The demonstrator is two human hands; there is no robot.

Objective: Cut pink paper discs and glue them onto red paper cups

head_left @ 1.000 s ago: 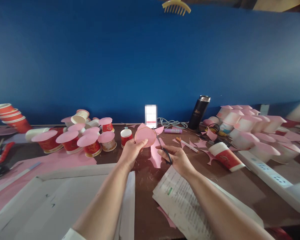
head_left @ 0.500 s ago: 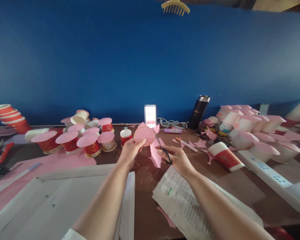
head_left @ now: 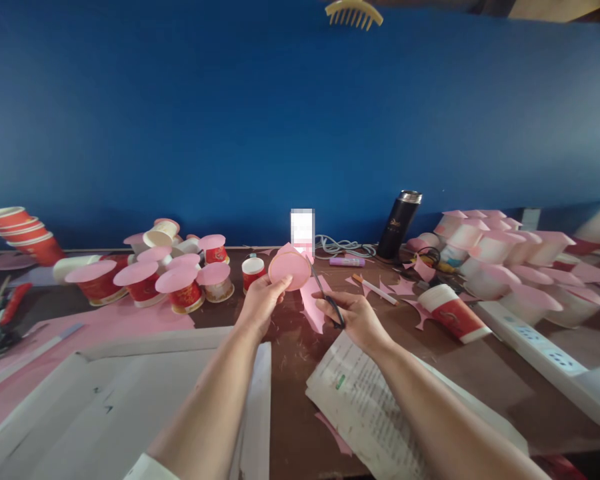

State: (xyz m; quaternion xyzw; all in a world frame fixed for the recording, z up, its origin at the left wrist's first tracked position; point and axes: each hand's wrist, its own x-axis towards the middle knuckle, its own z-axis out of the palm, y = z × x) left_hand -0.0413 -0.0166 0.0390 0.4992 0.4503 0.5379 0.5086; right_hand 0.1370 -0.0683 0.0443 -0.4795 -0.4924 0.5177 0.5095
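My left hand (head_left: 265,303) is closed on a round pink paper piece (head_left: 289,270), its thumb flat on the front. A thin tan ring runs along the edge of this piece, and a pointed bit of pink paper sticks up past the ring at the top. What lies behind it is hidden. My right hand (head_left: 353,319) grips dark-handled scissors (head_left: 334,308), their blades pointing up and left at the right edge of the pink piece. Below the blades, a pink paper strip (head_left: 313,307) lies on the brown table (head_left: 287,407).
Red paper cups (head_left: 179,293) topped with pink discs stand left; white cups (head_left: 495,247) with pink paper are stacked right. A black flask (head_left: 400,223), lying cup (head_left: 455,313), power strip (head_left: 535,347), printed sheet (head_left: 360,400) and white board (head_left: 130,400) surround my arms.
The scissors' tips have shifted slightly down and right along the edge of the pink piece. The pink flap beside the tips looks smaller. Both hands hold nearly the same places.
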